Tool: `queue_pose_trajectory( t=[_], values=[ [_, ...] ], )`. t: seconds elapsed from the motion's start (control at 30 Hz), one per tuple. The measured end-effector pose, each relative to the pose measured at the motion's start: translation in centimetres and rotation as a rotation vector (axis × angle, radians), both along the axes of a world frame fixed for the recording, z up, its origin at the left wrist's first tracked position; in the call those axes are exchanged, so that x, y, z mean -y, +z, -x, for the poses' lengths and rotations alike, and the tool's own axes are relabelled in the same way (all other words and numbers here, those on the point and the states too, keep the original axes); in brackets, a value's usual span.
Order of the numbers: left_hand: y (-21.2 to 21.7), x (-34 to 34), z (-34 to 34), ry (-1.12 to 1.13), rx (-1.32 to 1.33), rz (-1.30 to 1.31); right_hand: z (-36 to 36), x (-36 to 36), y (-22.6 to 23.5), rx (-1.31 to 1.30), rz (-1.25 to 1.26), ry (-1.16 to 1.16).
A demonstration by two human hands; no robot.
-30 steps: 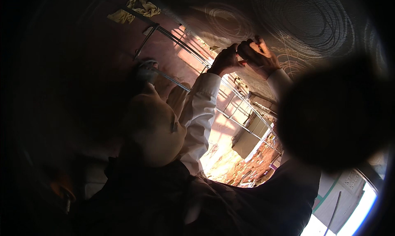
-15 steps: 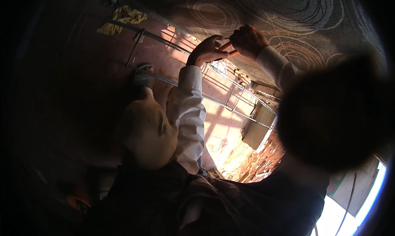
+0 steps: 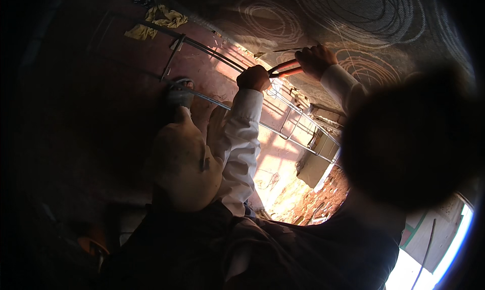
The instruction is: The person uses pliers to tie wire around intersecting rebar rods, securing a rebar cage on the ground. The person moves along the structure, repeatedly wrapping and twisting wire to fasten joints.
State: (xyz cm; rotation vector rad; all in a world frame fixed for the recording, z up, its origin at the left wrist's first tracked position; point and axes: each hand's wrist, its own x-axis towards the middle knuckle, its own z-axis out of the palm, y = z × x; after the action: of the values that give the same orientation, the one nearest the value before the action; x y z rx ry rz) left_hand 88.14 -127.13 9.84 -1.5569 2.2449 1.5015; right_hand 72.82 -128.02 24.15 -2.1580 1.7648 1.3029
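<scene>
In my right hand [image 3: 316,60] are the red handles of a pair of pincers [image 3: 287,71], its fingers wrapped around them. The handles spread slightly apart, and the tool's head points left toward my left hand [image 3: 253,78]. That hand is closed in a fist beside the head, over the upper bars of a long steel rebar cage [image 3: 174,56]. What its fingers grip is hidden. The cage's thin bars run from upper left to lower right, joined by rectangular stirrups. Pale sleeves cover both my forearms.
Yellow cloth [image 3: 169,17] lies beyond the cage's far left end. A sandalled foot [image 3: 182,85] is beside the lower bar. A beige box-like block [image 3: 316,163] and reddish rubble [image 3: 323,204] lie lower right. Pale loops mark the dark surface [image 3: 273,19] behind. A dark blurred shape [image 3: 409,143] covers the right.
My left hand has gone from partly spread fingers to a fist and sits lower. My right hand has shifted right and down with the pincers, whose red handles now show more fully.
</scene>
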Motion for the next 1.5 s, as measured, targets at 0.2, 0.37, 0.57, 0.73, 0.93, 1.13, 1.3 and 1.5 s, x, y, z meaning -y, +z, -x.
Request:
queue_pose_trajectory(
  t=[0.2, 0.37, 0.57, 0.73, 0.93, 1.13, 1.3, 1.5],
  values=[
    [-0.8, -2.3, 1.8, 0.015, -0.008, 0.054, 1.1, -1.6, -0.3, -0.013, 0.045, -0.052],
    [-2.4, -6.0, 3.2, 0.106, 0.001, 0.161, 1.9, -4.5, -0.4, 0.021, 0.13, -0.091],
    [-3.9, -6.7, 3.0, 0.093, -0.046, 0.282, 5.4, -11.8, -4.9, 0.129, 0.536, -0.475],
    [-2.3, -8.9, 2.1, -0.114, -0.132, 0.213, 5.7, -17.1, -4.3, 0.38, 0.756, -0.569],
    [1.4, -8.2, 2.5, -0.563, 0.012, 0.032, 6.0, -29.4, -9.3, 0.884, 0.807, -1.238],
    [8.6, -1.7, 0.2, -0.297, -0.156, 0.127, -6.0, -37.1, -14.1, 1.438, 0.881, -1.744],
    [17.5, 1.5, -3.2, -0.034, -0.342, 0.597, -13.2, -41.2, -19.2, 1.256, 0.465, -1.947],
    [22.2, -0.5, -2.5, -0.356, -0.382, 0.682, -12.5, -41.3, -25.5, 0.846, 0.101, -1.568]
  ],
)
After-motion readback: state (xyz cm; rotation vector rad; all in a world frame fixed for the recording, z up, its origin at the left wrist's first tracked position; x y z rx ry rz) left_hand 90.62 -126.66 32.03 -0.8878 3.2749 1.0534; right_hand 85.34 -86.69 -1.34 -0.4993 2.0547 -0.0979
